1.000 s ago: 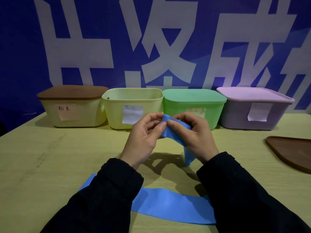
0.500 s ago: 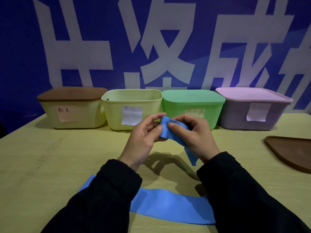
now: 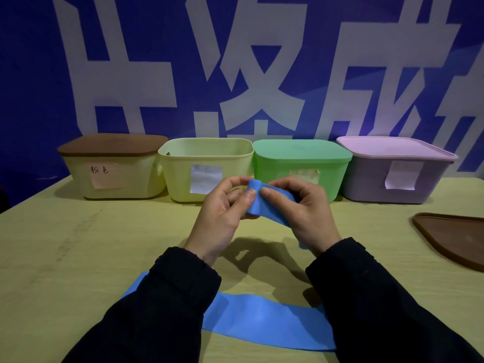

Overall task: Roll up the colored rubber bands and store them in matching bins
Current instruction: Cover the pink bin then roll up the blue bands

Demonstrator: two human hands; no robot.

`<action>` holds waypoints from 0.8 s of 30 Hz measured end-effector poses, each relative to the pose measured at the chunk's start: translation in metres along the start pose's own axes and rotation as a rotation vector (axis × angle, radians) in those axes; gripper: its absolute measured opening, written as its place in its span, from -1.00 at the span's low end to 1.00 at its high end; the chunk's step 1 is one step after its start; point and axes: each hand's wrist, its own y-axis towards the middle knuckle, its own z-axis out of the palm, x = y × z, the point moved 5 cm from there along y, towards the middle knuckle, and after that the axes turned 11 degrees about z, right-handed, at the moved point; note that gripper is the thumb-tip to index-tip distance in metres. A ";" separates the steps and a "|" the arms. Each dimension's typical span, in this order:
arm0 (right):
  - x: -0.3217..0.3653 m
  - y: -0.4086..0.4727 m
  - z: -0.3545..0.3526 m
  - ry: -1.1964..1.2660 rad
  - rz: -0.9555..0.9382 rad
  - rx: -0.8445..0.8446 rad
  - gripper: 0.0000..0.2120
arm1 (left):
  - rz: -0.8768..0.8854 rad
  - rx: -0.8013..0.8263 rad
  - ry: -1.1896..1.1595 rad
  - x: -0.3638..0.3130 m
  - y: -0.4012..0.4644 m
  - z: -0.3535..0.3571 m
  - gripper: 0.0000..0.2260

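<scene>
A long blue rubber band (image 3: 262, 320) lies across the near table under my forearms. Its far end is raised above the table and wound into a small roll (image 3: 255, 199). My left hand (image 3: 222, 218) pinches the roll from the left with thumb and fingers. My right hand (image 3: 303, 208) grips it from the right, with the band trailing down under the palm. Behind the hands stands a row of bins: a yellow bin with a brown lid (image 3: 112, 169), an uncovered yellow bin (image 3: 207, 153), a green lidded bin (image 3: 301, 155) and a purple lidded bin (image 3: 392, 169).
A loose brown lid (image 3: 455, 237) lies on the table at the right edge. Each bin carries a paper label on its front. A blue wall with large white characters rises right behind the bins. The wooden table runs out to the left.
The rolled end has grown a little thicker between my fingers. The hanging stretch of band under my right hand has shortened. Both hands stay at about the same spot.
</scene>
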 end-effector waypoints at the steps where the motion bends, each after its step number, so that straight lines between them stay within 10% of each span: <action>1: 0.000 0.000 0.001 -0.005 -0.004 -0.001 -0.96 | -0.003 0.004 0.008 0.001 0.000 0.001 -0.82; 24: -0.006 0.004 -0.001 -0.002 0.001 0.055 -0.91 | 0.035 0.032 0.054 -0.007 -0.001 0.001 -0.82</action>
